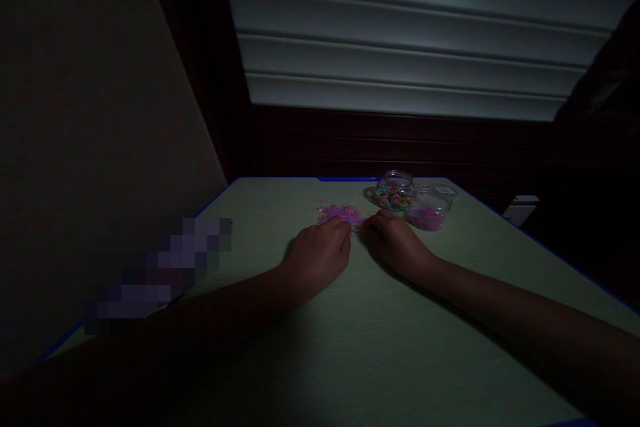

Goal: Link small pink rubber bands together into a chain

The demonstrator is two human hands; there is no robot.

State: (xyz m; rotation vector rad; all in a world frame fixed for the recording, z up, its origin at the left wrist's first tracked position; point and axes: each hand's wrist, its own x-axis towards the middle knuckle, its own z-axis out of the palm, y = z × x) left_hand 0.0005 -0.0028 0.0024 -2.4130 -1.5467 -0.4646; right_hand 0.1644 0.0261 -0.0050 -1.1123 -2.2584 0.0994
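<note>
A loose pile of tiny pink and purple bands [341,215], which look like small rubber bands, lies on the pale green table. At its near edge is my left hand [323,247], its fingers curled in and their tips hidden. To the right of the pile, my right hand [395,241] rests low over the table with thumb and fingers pinched together; whatever is between them is too dark and small to tell. Just beyond the right hand stand a clear jar of multicoloured hair ties [393,195] and a clear container with pink bands [427,217] inside.
A clear lid [444,191] appears to lie behind the right container. The table [380,347] has a blue edge. On its left side is a blurred-out object [165,267]. Behind the table is a slatted panel [400,33]; a wall stands on the left. The light is dim.
</note>
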